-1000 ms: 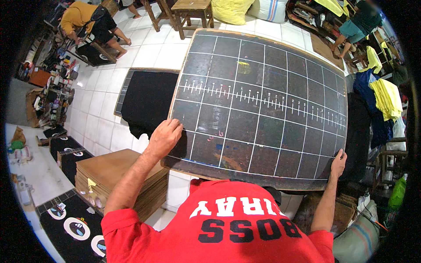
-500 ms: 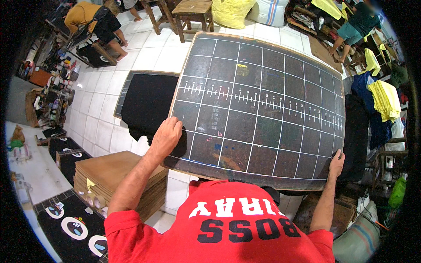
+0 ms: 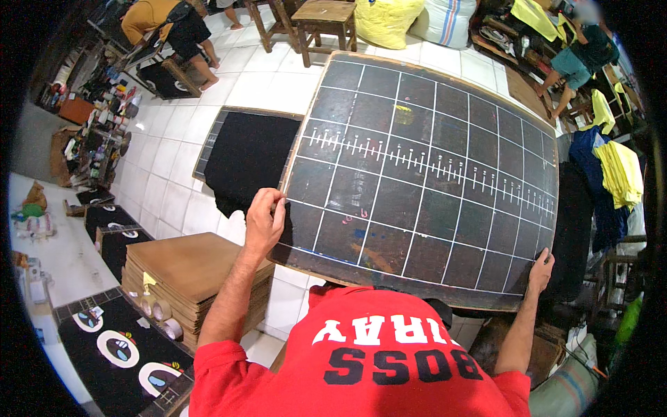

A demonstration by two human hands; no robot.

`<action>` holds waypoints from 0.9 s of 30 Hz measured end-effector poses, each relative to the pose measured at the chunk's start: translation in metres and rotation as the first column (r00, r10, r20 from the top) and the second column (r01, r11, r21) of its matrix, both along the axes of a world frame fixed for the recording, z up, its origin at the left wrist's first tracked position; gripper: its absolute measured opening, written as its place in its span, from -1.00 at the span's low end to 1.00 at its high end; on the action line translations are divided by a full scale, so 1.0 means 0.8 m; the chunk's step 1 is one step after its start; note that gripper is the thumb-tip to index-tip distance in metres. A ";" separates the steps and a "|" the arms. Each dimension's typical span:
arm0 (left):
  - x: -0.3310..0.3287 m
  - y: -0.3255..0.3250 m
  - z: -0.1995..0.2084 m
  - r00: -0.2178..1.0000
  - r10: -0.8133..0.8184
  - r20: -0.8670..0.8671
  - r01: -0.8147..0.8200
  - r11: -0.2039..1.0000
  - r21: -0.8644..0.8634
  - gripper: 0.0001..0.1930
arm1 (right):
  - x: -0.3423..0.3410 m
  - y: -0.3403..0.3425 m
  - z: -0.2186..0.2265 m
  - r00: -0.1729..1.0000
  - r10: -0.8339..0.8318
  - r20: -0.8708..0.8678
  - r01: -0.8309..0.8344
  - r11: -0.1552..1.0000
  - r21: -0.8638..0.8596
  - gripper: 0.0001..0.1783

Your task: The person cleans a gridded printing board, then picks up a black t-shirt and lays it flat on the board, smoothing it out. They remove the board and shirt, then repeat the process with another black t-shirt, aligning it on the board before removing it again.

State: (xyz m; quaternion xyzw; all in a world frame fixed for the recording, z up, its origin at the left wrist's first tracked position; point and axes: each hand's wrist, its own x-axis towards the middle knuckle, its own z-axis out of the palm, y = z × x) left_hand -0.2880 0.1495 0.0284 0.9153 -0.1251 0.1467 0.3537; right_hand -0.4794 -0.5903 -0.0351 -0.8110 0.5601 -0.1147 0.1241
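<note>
A large dark board [image 3: 434, 208] ruled with a white grid and a row of white tick marks lies in front of me, slightly tilted in view. My left hand [image 3: 265, 221] is at its left edge, fingers bent and closed on the rim. At the near right corner, my right hand [image 3: 540, 271] grips the right edge, with the thumb on top and the other fingers hidden. Beyond my left hand, black cloth [image 3: 253, 156] covers most of a smaller gridded board. More dark fabric [image 3: 575, 215] hangs along the right side.
A stack of brown boards [image 3: 182, 258] with tape rolls stands to my left. Black printed panels [image 3: 114, 361] lie at lower left. A wooden stool [image 3: 325, 15] and filled sacks [image 3: 389, 21] stand beyond. Folded yellow cloth [image 3: 617, 174] is at right. Two people work farther off.
The whole scene has shifted a little to the right in view. My left hand has slid outward from the board's surface to its left edge. The right hand keeps its place.
</note>
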 end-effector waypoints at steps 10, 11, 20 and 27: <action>-0.012 0.085 -0.075 0.948 0.095 -0.305 -0.261 0.780 -0.568 -0.69 | 0.002 0.037 0.024 0.990 0.083 0.112 -0.077 0.995 -0.056 -0.43; -0.015 0.097 -0.085 0.919 0.118 -0.375 -0.331 0.747 -0.577 -0.68 | 0.005 0.038 0.025 0.998 0.009 0.068 -0.007 0.999 -0.035 -0.42; -0.046 0.161 -0.206 0.811 0.309 -0.496 -0.585 0.413 -0.698 -0.61 | 0.017 0.055 0.031 0.999 -0.030 0.035 0.033 0.995 -0.090 -0.34; -0.076 0.164 -0.229 0.739 0.357 -0.571 -0.672 0.338 -0.659 -0.65 | 0.016 0.054 0.032 0.999 -0.036 0.029 0.038 0.996 -0.084 -0.34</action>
